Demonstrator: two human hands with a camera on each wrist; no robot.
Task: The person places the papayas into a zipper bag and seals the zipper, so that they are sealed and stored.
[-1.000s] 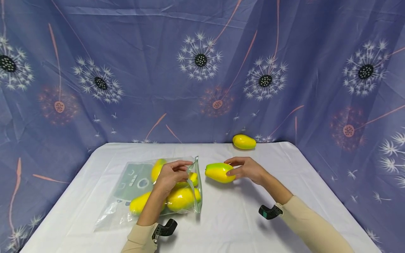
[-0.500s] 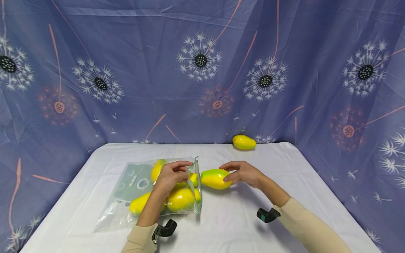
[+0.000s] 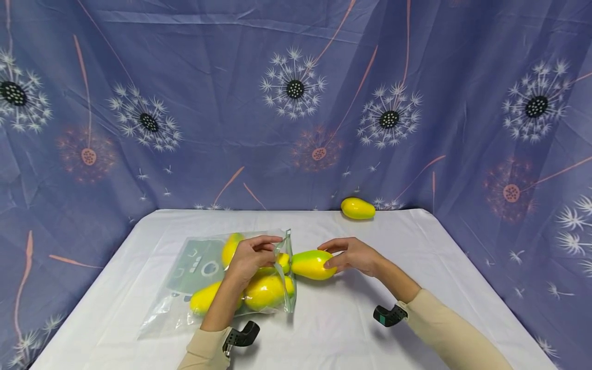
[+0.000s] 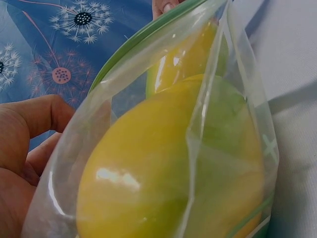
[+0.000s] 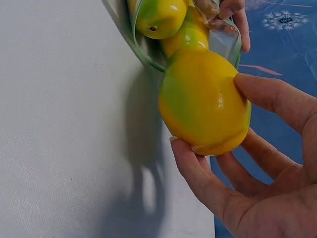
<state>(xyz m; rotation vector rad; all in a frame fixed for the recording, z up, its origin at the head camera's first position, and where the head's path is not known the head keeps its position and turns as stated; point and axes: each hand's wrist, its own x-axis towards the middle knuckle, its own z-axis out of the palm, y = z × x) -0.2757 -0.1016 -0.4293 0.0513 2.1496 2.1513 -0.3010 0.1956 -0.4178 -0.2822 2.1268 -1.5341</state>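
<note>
A clear zip bag (image 3: 194, 272) with a green rim lies on the white table, its mouth facing right. Several yellow-green papayas (image 3: 265, 293) are inside it. My left hand (image 3: 247, 259) pinches the upper side of the bag near the mouth, holding it raised. My right hand (image 3: 353, 256) grips another papaya (image 3: 312, 266) by its blunt end, thumb and fingers around it. Its narrow tip points left, right at the bag's opening. In the right wrist view, this papaya (image 5: 203, 101) overlaps one inside the bag, and the green rim (image 5: 136, 39) stands open around them.
One more papaya (image 3: 358, 208) lies at the back edge of the white table (image 3: 370, 329), right of centre. A blue curtain (image 3: 222, 103) with dandelion prints hangs behind and along both sides. Black wrist straps (image 3: 389, 315) sit on both forearms.
My right hand has brought its papaya left and slightly nearer, from a gap off the bag to the mouth itself. The left hand and the bag have stayed in place.
</note>
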